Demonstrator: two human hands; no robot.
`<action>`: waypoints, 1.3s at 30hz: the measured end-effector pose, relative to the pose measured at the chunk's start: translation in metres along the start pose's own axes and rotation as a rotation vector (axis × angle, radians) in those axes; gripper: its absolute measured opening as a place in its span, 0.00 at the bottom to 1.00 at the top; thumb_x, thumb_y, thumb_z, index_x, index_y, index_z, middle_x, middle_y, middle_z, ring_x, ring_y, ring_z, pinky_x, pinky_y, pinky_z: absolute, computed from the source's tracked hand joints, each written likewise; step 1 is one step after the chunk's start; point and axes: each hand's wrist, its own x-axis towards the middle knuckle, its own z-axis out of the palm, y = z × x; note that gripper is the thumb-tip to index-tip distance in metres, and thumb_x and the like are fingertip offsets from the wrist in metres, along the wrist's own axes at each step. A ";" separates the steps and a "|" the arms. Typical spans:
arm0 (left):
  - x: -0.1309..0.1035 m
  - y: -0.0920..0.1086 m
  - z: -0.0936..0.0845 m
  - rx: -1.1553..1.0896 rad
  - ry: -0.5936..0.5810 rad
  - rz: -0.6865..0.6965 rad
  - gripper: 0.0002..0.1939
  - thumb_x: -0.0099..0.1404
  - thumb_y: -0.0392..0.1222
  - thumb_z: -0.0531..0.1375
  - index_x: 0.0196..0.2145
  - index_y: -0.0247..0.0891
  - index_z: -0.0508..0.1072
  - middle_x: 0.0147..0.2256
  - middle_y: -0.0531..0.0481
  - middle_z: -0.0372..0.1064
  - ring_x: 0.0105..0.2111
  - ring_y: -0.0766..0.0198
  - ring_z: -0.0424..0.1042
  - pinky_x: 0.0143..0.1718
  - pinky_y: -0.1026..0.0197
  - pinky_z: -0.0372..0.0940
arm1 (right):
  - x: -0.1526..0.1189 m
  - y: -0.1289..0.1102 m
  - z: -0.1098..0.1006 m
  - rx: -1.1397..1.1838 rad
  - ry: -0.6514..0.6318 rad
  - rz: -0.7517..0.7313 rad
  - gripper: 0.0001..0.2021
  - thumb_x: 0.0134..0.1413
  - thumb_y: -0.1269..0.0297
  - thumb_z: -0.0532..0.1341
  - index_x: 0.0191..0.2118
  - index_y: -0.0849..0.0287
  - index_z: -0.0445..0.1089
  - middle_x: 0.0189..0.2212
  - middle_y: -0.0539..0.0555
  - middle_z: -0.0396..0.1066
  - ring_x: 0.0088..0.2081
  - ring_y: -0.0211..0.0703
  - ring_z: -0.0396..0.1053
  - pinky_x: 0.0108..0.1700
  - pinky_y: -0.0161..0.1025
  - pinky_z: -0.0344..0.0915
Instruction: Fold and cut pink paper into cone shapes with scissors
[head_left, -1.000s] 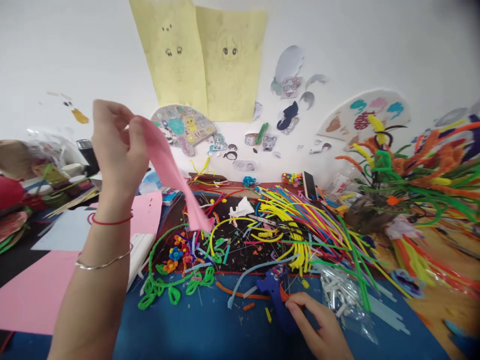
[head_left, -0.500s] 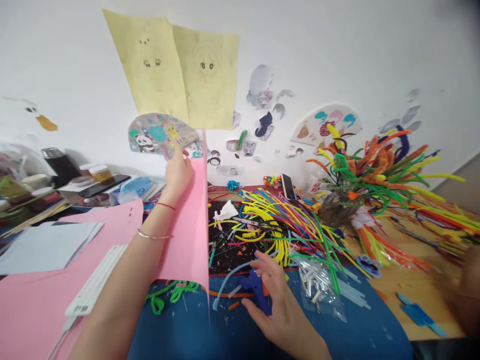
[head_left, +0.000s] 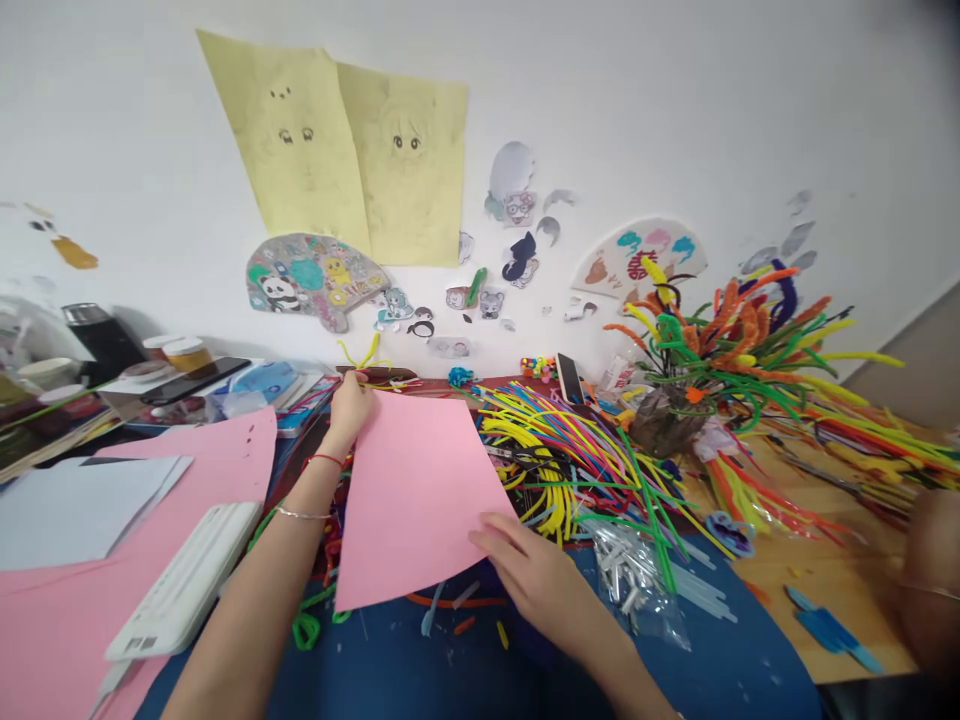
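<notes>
A pink sheet of paper (head_left: 420, 495) is held between my two hands, tilted above the cluttered table. At its far left corner, my left hand (head_left: 351, 408) pinches the edge. My right hand (head_left: 517, 560) grips the near right corner, thumb beneath and fingers on top. Green pipe cleaner loops (head_left: 306, 630) stick out under the sheet's near left side. Short orange and yellow pieces lie below its near edge. The blue glue gun is mostly hidden by the paper and my right hand.
Yellow pipe cleaners (head_left: 555, 480) and a bag of silver pieces (head_left: 634, 580) lie on the right. A vase of pipe cleaners (head_left: 664, 420) stands behind. A white power bank (head_left: 187, 580) rests at left. Another person's arm (head_left: 930, 570) shows at the right edge.
The pink paper has swung from upright, edge-on, to nearly flat, facing me. My left hand has come down, and my right hand has gone from open to holding the paper's corner.
</notes>
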 end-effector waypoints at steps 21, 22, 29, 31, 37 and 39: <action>-0.252 0.003 -0.005 0.076 -0.355 0.543 0.23 0.66 0.30 0.48 0.56 0.34 0.69 0.53 0.39 0.72 0.51 0.56 0.74 0.52 0.55 0.70 | 0.003 0.035 -0.015 0.165 0.079 0.142 0.17 0.65 0.70 0.55 0.57 0.51 0.61 0.54 0.58 0.67 0.52 0.46 0.71 0.50 0.45 0.71; -0.257 -0.004 -0.002 0.031 -0.306 0.561 0.23 0.66 0.31 0.49 0.56 0.37 0.69 0.53 0.40 0.73 0.51 0.57 0.74 0.52 0.56 0.71 | -0.001 0.033 -0.014 0.204 0.086 0.138 0.16 0.65 0.70 0.55 0.56 0.50 0.62 0.53 0.57 0.68 0.53 0.45 0.70 0.52 0.44 0.70; -0.282 -0.022 0.008 -0.038 -0.174 0.614 0.28 0.62 0.30 0.52 0.59 0.44 0.67 0.55 0.45 0.71 0.53 0.58 0.72 0.54 0.56 0.69 | -0.019 0.024 -0.004 0.345 0.116 0.165 0.12 0.63 0.75 0.53 0.44 0.53 0.68 0.50 0.57 0.69 0.53 0.42 0.70 0.53 0.40 0.68; -0.281 -0.022 0.005 -0.026 -0.165 0.631 0.29 0.61 0.29 0.52 0.59 0.43 0.66 0.55 0.44 0.70 0.53 0.58 0.72 0.54 0.56 0.69 | -0.019 0.023 -0.003 0.358 0.110 0.167 0.12 0.62 0.75 0.53 0.44 0.52 0.69 0.50 0.57 0.70 0.52 0.42 0.70 0.53 0.40 0.68; -0.279 -0.036 -0.009 0.085 -0.173 0.765 0.32 0.59 0.27 0.54 0.61 0.43 0.64 0.57 0.43 0.69 0.56 0.56 0.70 0.54 0.55 0.69 | -0.029 0.028 -0.008 0.385 0.147 0.185 0.12 0.60 0.75 0.55 0.44 0.52 0.69 0.49 0.56 0.71 0.51 0.43 0.71 0.53 0.41 0.68; -0.282 -0.043 -0.015 0.084 -0.143 0.778 0.29 0.61 0.28 0.53 0.59 0.45 0.67 0.56 0.44 0.69 0.57 0.55 0.69 0.54 0.53 0.69 | -0.040 0.032 -0.010 0.393 0.160 0.212 0.11 0.59 0.75 0.57 0.43 0.52 0.69 0.49 0.56 0.72 0.51 0.43 0.71 0.52 0.41 0.68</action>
